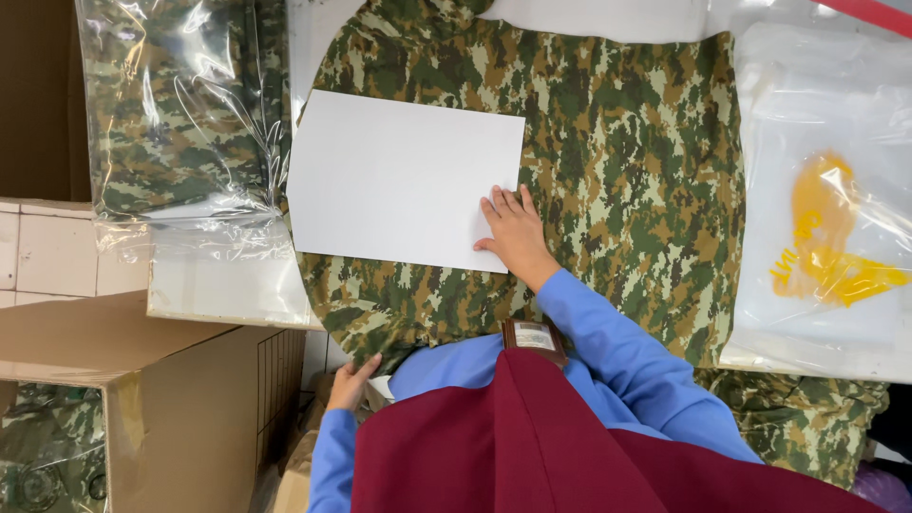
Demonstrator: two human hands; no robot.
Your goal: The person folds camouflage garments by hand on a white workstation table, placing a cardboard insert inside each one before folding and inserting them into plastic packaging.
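Our left hand pinched near hem of flat green-brown camouflage fabric garment | right hand nearer, fingers together, pressing lower-right corner of white rectangular card sheet | sheet centred on garment, long axis left-right, extending leftward from our fingertips

A clear plastic bag lies at the upper left, rectangular and shiny, packed with folded camouflage cloth in green, tan and brown. Just below it sits a flat stack of clear bags, pale and glossy, its edge touching the packed one. At the right lies another stack of clear bags (each see-through, with a yellow-orange printed mark near the middle), rectangular, with a red strip at its top corner. A brown cardboard box stands at the lower left, open at the top. A small brown-framed badge with a pale card hangs at the person's chest.
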